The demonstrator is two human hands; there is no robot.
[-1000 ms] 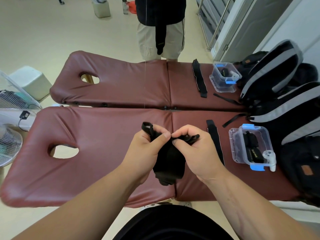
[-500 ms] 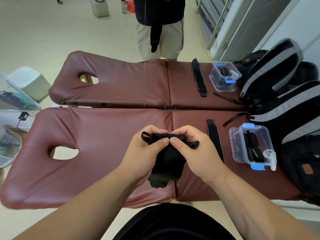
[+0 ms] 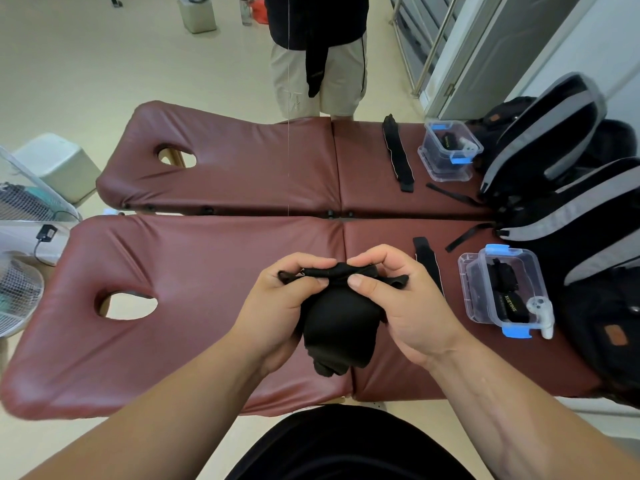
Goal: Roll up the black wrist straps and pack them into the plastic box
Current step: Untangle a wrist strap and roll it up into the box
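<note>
Yellow letters reading "XUEYING" show on a rolled black strap [image 3: 512, 304] lying inside the clear plastic box with blue latches [image 3: 472, 299]. A second rolled strap sits in the box just behind it, with no writing I can read.

To the left of that box, above the maroon padded massage table [image 3: 207, 271], both hands hold a black fabric wrist strap [image 3: 337, 320]. The left hand [image 3: 287, 306] and right hand [image 3: 398, 299] each pinch its bunched top edge between thumb and curled fingers, and the rest hangs in a loose wad between the palms.

Between the right hand and the box lies a flat black strap [image 3: 427, 261], partly hidden by that hand. A white plastic controller [image 3: 540, 313] rests against the box's near right corner. Black backpacks with grey bands [image 3: 554, 140] are piled right of and beyond the box. Farther beyond it, on a second table, sit another clear box [image 3: 429, 164] and another flat strap [image 3: 398, 154].
</note>
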